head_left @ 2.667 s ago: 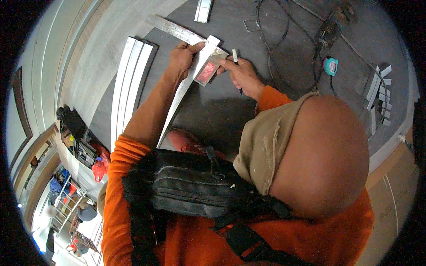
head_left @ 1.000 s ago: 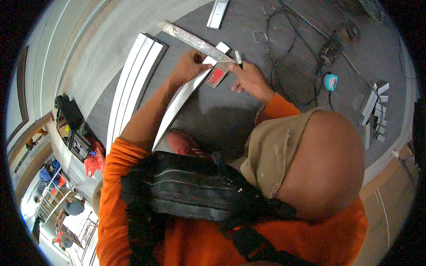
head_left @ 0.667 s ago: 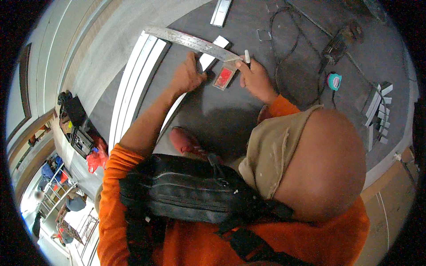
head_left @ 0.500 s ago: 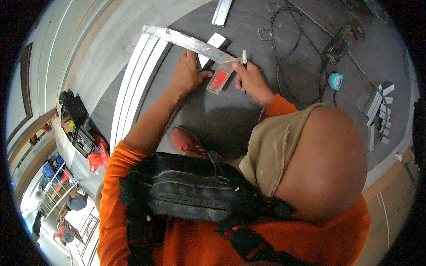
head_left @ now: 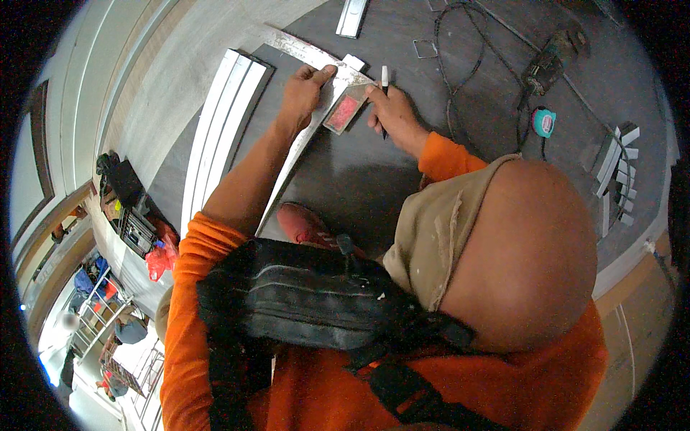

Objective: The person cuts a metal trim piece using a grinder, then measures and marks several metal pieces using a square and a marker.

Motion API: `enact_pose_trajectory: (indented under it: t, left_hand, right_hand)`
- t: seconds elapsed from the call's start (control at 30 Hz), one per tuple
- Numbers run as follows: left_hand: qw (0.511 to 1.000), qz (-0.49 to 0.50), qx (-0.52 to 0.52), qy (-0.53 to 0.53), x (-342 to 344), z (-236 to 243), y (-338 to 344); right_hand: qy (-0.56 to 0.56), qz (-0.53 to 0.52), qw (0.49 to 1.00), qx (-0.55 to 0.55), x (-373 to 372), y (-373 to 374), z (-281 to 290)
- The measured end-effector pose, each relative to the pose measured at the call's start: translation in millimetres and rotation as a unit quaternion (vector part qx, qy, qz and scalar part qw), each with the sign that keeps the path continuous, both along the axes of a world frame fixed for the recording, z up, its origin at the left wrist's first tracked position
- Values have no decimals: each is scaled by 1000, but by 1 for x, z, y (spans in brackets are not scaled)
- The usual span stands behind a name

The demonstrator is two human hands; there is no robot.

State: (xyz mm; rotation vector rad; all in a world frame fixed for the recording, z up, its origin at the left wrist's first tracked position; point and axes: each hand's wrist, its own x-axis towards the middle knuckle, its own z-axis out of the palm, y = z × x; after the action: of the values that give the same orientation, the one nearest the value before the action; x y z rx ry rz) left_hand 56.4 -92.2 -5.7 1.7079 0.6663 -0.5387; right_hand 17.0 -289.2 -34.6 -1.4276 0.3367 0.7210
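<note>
A metal try square (head_left: 302,49) lies across a long white strip (head_left: 293,164), its blade pointing to the far left. The short stock with a pink-red panel sits beside the strip. My left hand (head_left: 302,97) is closed around the strip near its far end, thumb up by the blade; its lower fingers are hidden. My right hand (head_left: 397,118) grips a marker (head_left: 384,77), white end up and dark tip down, with the thumb at the square's corner. The strip's near end disappears behind my arm and the black chest bag (head_left: 302,298).
More white strips (head_left: 223,122) lie at the left, another white piece (head_left: 351,18) at the far edge. Right of my hands are a black cable (head_left: 440,61), a power tool (head_left: 550,68), a teal tape measure (head_left: 544,122) and several short white offcuts (head_left: 625,172). A red shoe (head_left: 300,223) is near.
The square has turned and shifted slightly, its blade now farther up. The long strip now shows running toward me beneath it. My left hand has moved up onto the strip; the right moved slightly left.
</note>
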Motion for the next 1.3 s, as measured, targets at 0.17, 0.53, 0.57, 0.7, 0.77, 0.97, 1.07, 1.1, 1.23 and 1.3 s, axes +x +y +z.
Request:
enact_pose_trajectory:
  t: [0.17, 0.53, 0.57, 0.7, 0.77, 0.97, 1.07, 1.1, 1.23, 1.3]
  left_hand:
    - [997, 51, -48, -17, 2, -10, -5]
    - [998, 38, -53, -9, 10, -9, -1]
    - [997, 38, -61, -4, 11, -11, 1]
    - [999, 30, -45, 4, 14, -7, -1]
    - [999, 14, -38, 4, 16, -5, 0]
    - [999, -38, -8, 7, 21, -27, 21]
    - [999, -48, 3, 13, 21, -19, 13]
    - [999, -50, 8, 13, 21, -16, 10]
    - [1000, -25, -7, 4, 18, -19, 14]
    - [999, -29, 6, 14, 19, -20, 15]
  right_hand:
    - [31, 15, 999, 8, 3, -5, 0]
    - [-240, 10, 935, -262, 40, -37, 38]
    - [-255, 5, 945, -204, 49, -35, 42]
    - [-351, 59, 928, -114, 66, -18, 47]
    - [-375, 90, 914, -126, 72, -16, 38]
    - [-352, 136, 918, -120, 78, -13, 33]
    - [-361, 160, 911, -122, 79, -15, 30]
    - [-376, 166, 904, -121, 78, -17, 28]
    - [-399, 148, 900, -96, 74, -20, 25]
    - [-388, 152, 903, -107, 69, -26, 27]
